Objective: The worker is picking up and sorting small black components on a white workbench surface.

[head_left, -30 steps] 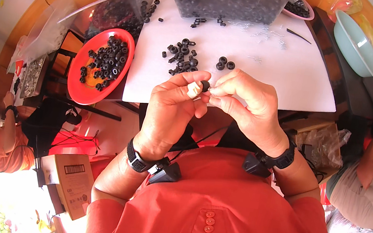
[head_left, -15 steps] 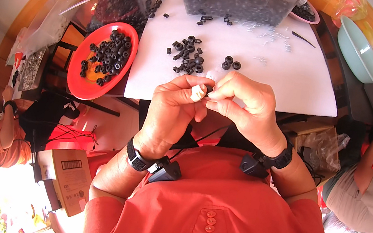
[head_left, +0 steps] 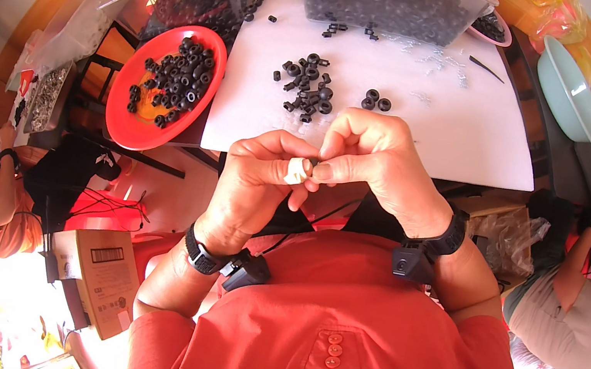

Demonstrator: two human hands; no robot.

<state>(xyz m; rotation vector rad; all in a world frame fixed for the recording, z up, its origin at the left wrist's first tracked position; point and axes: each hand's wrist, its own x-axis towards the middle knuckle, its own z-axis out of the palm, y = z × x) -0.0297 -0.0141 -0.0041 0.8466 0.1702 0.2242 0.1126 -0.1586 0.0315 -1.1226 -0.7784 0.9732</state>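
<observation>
Just above the chest, in front of the desk's near edge: a small dark ring [head_left: 309, 164] pinched between the fingertips of both hands. Left hand [head_left: 258, 182] curled, thumb tip wrapped in pale tape, pressed to the ring from the left. Right hand [head_left: 374, 159] closed over it from the right, thumb and forefinger clamped on the piece. The ring itself is mostly hidden; shape hard to tell beyond dark and small.

Both wrists carry black bands with a small black device attached.

Beyond the hands, a white sheet [head_left: 446, 124] covers the desk. On it, a loose heap of black rings [head_left: 306, 91]; three more rings [head_left: 374, 101] lie just right of the heap, apart from it. Far edge: a clear plastic tub [head_left: 389, 1] full of black rings. Left of the sheet: a red plate [head_left: 136, 119] holding more rings. Right, a pale green bowl [head_left: 573, 90].

Other people sit at the left and right margins.
</observation>
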